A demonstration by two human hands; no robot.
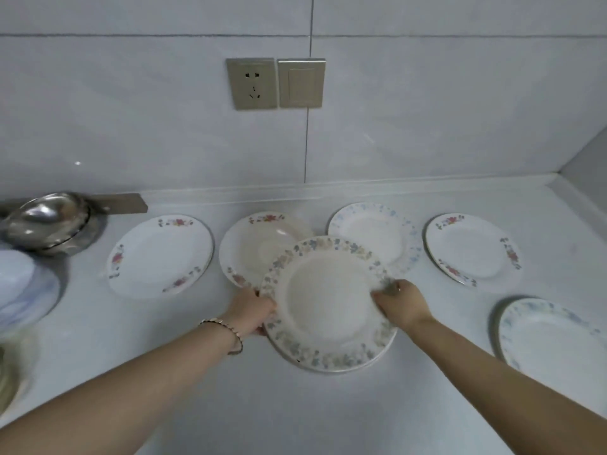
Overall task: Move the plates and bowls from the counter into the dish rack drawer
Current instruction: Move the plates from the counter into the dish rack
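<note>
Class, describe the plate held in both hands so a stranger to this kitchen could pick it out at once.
Below the wall socket, a row of plates lies on the white counter. In front of that row, the left hand and right hand grip the floral-band plate. Only its rim carries a dense, unbroken pastel flower band.

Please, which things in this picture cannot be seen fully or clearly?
In the head view:
Dish rack drawer: outside the frame.
Left hand fingers: mostly hidden under the floral plate, which the right hand also grips.
Cream plate: near part covered by the floral plate.
Blue-patterned plate: cut off by the right edge.
White bowl: blurred, cut off by the left edge.
</note>
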